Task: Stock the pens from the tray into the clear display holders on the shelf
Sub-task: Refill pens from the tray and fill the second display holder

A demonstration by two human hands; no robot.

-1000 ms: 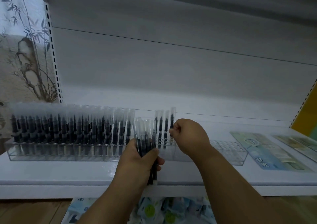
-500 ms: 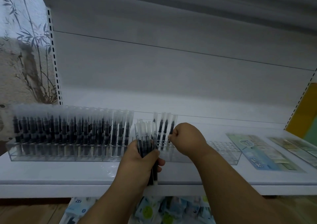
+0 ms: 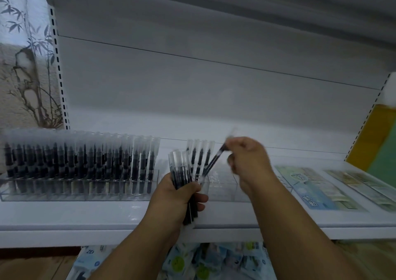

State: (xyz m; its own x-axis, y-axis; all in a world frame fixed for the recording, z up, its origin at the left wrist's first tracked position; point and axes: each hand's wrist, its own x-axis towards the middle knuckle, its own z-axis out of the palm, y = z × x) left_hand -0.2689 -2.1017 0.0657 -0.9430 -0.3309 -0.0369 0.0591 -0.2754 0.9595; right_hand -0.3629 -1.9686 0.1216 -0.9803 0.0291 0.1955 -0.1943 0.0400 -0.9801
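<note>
right hand (image 3: 246, 161) now pinching lifted tilted pen (image 3: 211, 164), left hand (image 3: 175, 196) gripping bundle (image 3: 182, 172)

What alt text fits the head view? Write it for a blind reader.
The left hand grips a bundle of pens while the right hand pinches a single pen, tilted, above a clear holder on a white shelf. Left of it stands a full holder.

Both forearms reach forward. The left hand (image 3: 177, 196) has its fingers wrapped around a bundle of pens (image 3: 182, 172). The right hand (image 3: 246, 159), blurred, pinches 1 tilted pen (image 3: 212, 164) between curled fingers.
</note>
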